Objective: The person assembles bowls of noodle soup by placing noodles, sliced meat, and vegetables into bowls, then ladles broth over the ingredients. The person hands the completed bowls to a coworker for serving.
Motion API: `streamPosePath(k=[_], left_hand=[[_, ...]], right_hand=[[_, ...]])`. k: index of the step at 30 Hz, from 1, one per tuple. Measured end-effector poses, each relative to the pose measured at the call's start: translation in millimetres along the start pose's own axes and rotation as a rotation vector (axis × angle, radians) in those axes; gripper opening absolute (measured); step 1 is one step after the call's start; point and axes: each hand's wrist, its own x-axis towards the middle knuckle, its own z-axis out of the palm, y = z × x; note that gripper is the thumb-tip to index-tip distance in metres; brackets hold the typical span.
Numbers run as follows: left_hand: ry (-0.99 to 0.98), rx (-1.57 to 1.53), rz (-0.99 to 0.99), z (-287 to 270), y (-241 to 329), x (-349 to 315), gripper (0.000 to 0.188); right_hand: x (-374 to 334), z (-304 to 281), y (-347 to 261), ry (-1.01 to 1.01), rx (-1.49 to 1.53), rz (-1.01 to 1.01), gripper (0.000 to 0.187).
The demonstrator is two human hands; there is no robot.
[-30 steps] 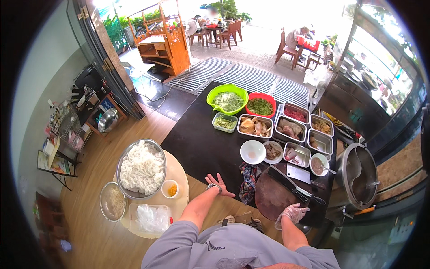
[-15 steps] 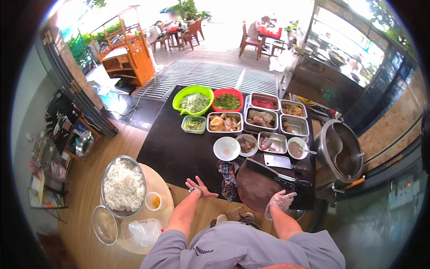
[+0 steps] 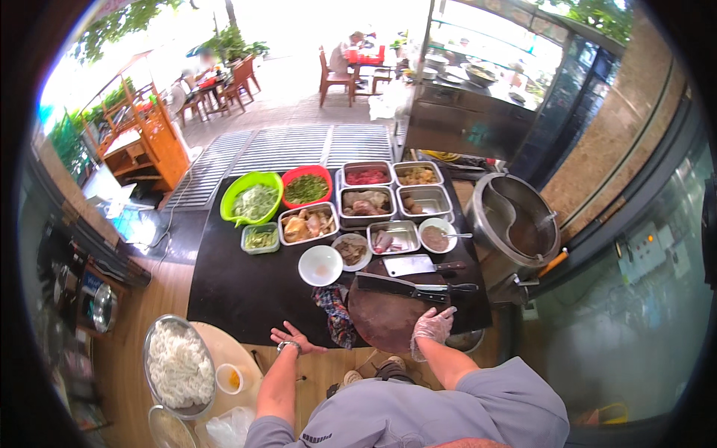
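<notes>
My left hand [image 3: 299,340], with a band round its wrist, is bare and hovers at the table's front edge, fingers spread, holding nothing. My right hand [image 3: 433,327] wears a see-through plastic glove. It lies along the right front rim of a round wooden chopping board [image 3: 385,317], fingers stretched out. Dark-bladed knife [image 3: 385,285] and black-handled knives [image 3: 448,288] lie across the board's far part, with a cleaver [image 3: 409,264] just beyond. Left of the board is a crumpled patterned cloth [image 3: 334,313]. Beyond it stands a white bowl [image 3: 320,266].
Across the black table [image 3: 231,291] stand metal trays of meat [image 3: 366,202], a green basin [image 3: 228,196] and a red bowl [image 3: 326,179] of greens. A large divided pot [image 3: 478,216] stands right. On a round stool at left is a bowl of white noodles [image 3: 179,366].
The view has swung to the right, so the table and everything on it sit further left in the picture. Both hands keep nearly the same places by the table and board.
</notes>
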Motion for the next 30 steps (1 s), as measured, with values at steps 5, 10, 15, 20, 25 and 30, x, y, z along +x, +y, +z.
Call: streamPosePath(k=[5, 10, 15, 20, 25, 30], left_hand=[[-0.019, 0.06, -0.004, -2.9, 1.5, -2.8, 0.185], [-0.016, 0.107, 0.009, -6.6, 5.5, -9.4, 0.184], [-0.019, 0.098, 0.008, -7.2, 2.5, -7.4, 0.182], [-0.009, 0.065, 0.005, -11.0, 6.2, -19.4, 0.18], [-0.007, 0.096, -0.006, -10.6, 6.8, -16.2, 0.18], [0.006, 0.061, 0.0, -7.6, 4.1, -13.7, 0.182]], right_hand=[[-3.7, -12.0, -6.6, -0.023, -0.001, 0.027, 0.074], [-2.7, -9.8, -4.2, -0.024, 0.006, 0.039, 0.074], [-5.0, -13.3, -6.2, -0.034, 0.022, 0.03, 0.073], [-4.3, -13.4, -5.4, -0.036, 0.019, 0.031, 0.072], [-3.4, -12.6, -5.2, -0.039, 0.014, 0.033, 0.072], [-2.4, -10.3, -4.1, -0.036, 0.023, 0.025, 0.074]])
